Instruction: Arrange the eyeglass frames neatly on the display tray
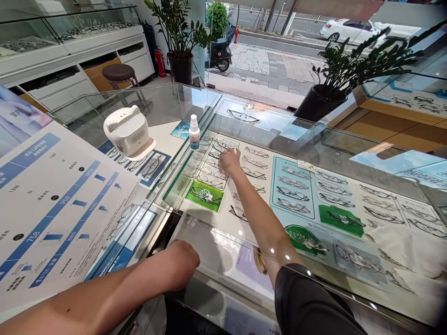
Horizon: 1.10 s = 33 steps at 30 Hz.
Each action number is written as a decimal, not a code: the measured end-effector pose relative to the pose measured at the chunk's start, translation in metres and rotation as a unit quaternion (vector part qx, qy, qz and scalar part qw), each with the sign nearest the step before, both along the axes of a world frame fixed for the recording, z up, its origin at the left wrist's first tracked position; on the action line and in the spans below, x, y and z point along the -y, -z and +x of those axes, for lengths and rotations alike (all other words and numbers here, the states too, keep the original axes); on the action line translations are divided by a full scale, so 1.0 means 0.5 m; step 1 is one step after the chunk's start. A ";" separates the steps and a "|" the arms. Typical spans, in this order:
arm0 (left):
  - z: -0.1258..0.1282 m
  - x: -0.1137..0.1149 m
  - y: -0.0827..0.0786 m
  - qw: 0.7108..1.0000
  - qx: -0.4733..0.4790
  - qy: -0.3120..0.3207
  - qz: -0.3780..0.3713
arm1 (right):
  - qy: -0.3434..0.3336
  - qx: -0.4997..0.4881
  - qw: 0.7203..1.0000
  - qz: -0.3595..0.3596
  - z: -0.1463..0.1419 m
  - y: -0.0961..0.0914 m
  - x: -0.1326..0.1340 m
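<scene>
My right hand reaches deep inside the glass display case, under its top pane. Its fingers curl down onto the far rows of eyeglasses on a white tray, and what they hold is hidden. My left hand rests closed at the near edge of the case by the open back, fingers tucked out of sight. Many pairs of eyeglasses lie in rows on white, teal and green pads inside the case.
A small spray bottle stands on the glass top beyond my right hand. A white device sits on the left counter. A printed price chart covers the near left. Potted plants, a stool and more showcases stand behind.
</scene>
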<state>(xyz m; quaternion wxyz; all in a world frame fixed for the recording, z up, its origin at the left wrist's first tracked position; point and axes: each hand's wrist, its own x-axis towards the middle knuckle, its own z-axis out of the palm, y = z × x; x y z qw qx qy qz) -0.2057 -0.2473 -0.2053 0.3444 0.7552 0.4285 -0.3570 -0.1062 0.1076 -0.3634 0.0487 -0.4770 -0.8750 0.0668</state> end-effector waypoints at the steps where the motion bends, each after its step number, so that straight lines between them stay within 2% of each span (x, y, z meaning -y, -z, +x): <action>1: 0.002 -0.002 -0.003 1.000 -0.004 0.001 -0.006 | 0.000 0.001 1.000 -0.002 0.002 -0.001 -0.001; 6: 0.004 -0.005 -0.004 1.000 -0.007 0.003 -0.012 | 0.001 -0.023 1.000 0.004 0.015 -0.006 0.002; 10: -0.004 0.002 0.012 1.000 0.012 -0.007 0.002 | 0.043 -0.093 0.994 0.036 0.016 -0.010 -0.010; 17: -0.004 0.003 0.008 1.000 0.012 -0.008 0.010 | 0.066 -0.049 0.997 -0.013 -0.011 0.000 -0.038; 29: -0.011 0.013 0.018 0.999 0.026 -0.001 0.037 | 0.054 -0.058 0.997 -0.003 0.011 0.014 -0.043; 33: -0.008 0.013 0.015 0.999 0.020 -0.003 0.035 | 0.082 -0.098 0.992 0.013 0.009 0.007 -0.053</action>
